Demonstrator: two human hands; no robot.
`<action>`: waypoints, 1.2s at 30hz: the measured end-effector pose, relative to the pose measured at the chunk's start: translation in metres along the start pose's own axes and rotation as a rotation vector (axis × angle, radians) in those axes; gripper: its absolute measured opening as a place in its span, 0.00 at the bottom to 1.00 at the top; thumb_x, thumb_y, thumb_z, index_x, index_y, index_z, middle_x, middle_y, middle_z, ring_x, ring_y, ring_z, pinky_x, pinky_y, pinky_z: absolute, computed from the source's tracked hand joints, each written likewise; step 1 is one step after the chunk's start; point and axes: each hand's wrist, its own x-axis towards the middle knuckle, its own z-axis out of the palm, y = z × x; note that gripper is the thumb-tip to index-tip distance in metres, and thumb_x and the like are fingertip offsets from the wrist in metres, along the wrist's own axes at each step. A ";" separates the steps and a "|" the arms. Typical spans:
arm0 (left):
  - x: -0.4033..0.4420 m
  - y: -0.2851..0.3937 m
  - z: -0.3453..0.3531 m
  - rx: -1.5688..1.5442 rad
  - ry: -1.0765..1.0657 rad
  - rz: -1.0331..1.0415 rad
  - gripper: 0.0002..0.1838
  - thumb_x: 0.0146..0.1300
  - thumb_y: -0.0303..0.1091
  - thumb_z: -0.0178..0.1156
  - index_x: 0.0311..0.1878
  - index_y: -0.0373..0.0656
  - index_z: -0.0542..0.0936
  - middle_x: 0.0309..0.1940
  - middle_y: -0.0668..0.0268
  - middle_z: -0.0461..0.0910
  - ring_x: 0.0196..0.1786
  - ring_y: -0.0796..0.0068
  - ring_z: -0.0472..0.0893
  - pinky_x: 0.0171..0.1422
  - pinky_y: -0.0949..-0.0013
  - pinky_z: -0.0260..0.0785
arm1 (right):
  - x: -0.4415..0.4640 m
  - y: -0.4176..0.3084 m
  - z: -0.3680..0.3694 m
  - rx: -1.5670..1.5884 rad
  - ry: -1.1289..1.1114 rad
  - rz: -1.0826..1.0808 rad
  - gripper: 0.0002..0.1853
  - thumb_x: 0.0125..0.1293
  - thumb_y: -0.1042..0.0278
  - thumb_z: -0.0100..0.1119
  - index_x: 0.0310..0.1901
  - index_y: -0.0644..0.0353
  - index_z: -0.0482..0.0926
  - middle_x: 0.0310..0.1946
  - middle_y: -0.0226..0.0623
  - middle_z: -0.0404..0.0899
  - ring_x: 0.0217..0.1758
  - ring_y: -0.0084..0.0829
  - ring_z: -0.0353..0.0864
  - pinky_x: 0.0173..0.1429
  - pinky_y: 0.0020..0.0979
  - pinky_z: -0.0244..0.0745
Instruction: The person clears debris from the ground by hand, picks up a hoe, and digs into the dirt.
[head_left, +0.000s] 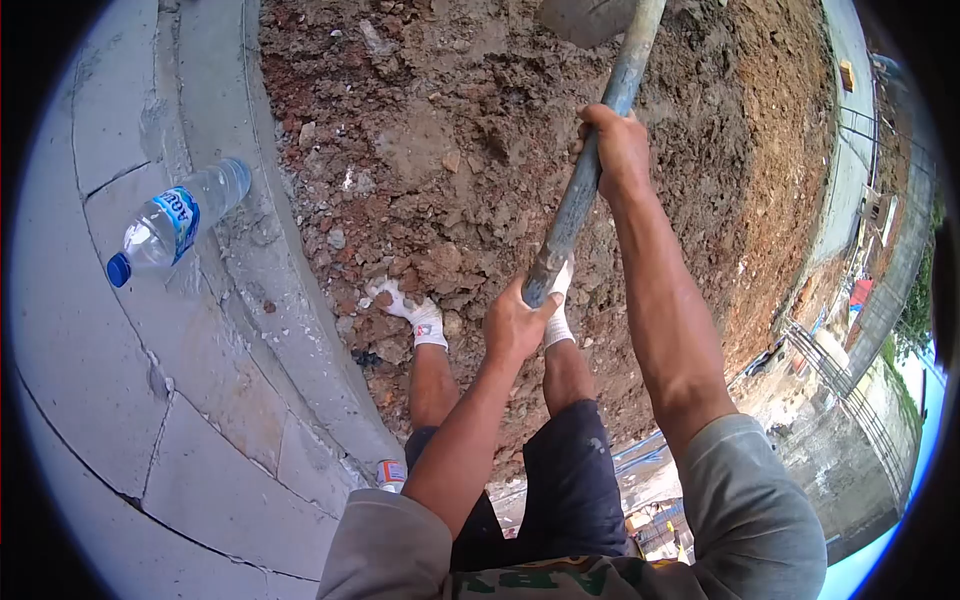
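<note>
Your long-handled tool [573, 215] slants across the frame, from its butt end just below and right of centre to the top edge, right of the middle. The handle is round and scuffed, dark blue-grey along its lower length and paler, tan-grey, towards the top. Near the top edge you see its broad grey blade [583, 20], rounded at the visible rim and partly cut off; you cannot see the join.

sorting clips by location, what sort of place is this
Most likely an outdoor building site: there is broken-up soil, grey blockwork alongside it, and a long-handled tool held over the soil.
</note>
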 end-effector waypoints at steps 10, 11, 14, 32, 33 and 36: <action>-0.228 -0.104 0.038 -0.111 -0.054 -0.459 0.17 0.53 0.41 0.74 0.35 0.39 0.79 0.26 0.66 0.80 0.30 0.74 0.79 0.38 0.65 0.71 | -0.201 0.139 -0.010 -0.326 -0.225 0.502 0.13 0.54 0.72 0.61 0.42 0.64 0.73 0.22 0.29 0.72 0.21 0.22 0.71 0.25 0.28 0.67; -0.234 -0.100 0.043 -0.212 0.007 -0.468 0.19 0.52 0.42 0.74 0.38 0.39 0.80 0.28 0.65 0.81 0.33 0.71 0.80 0.42 0.63 0.72 | -0.199 0.139 -0.012 -0.317 -0.203 0.465 0.12 0.54 0.71 0.61 0.40 0.63 0.74 0.22 0.29 0.72 0.23 0.22 0.71 0.27 0.28 0.67; -0.205 -0.112 0.049 -0.067 -0.115 -0.472 0.20 0.52 0.46 0.72 0.42 0.42 0.81 0.30 0.61 0.83 0.36 0.65 0.83 0.44 0.61 0.73 | -0.181 0.135 -0.023 -0.263 -0.127 0.362 0.10 0.53 0.69 0.62 0.36 0.61 0.75 0.22 0.28 0.72 0.25 0.21 0.70 0.30 0.27 0.68; -0.134 -0.087 0.020 -0.023 -0.063 -0.449 0.21 0.51 0.48 0.71 0.41 0.42 0.81 0.33 0.56 0.84 0.38 0.58 0.84 0.45 0.56 0.73 | -0.115 0.129 0.001 -0.276 -0.098 0.321 0.08 0.55 0.70 0.59 0.33 0.62 0.71 0.19 0.32 0.72 0.17 0.25 0.72 0.20 0.31 0.68; -0.160 -0.107 0.031 -0.045 -0.121 -0.580 0.21 0.52 0.47 0.71 0.43 0.43 0.81 0.34 0.57 0.84 0.39 0.59 0.84 0.47 0.57 0.73 | -0.141 0.145 -0.005 -0.298 -0.127 0.393 0.09 0.55 0.69 0.59 0.35 0.62 0.73 0.21 0.31 0.72 0.21 0.24 0.73 0.25 0.30 0.69; -0.213 -0.150 0.045 0.002 -0.108 -0.577 0.21 0.52 0.46 0.72 0.44 0.43 0.81 0.35 0.59 0.84 0.41 0.60 0.83 0.49 0.59 0.73 | -0.189 0.208 -0.019 -0.409 -0.112 0.343 0.10 0.54 0.68 0.61 0.37 0.61 0.74 0.22 0.33 0.74 0.26 0.25 0.77 0.29 0.29 0.71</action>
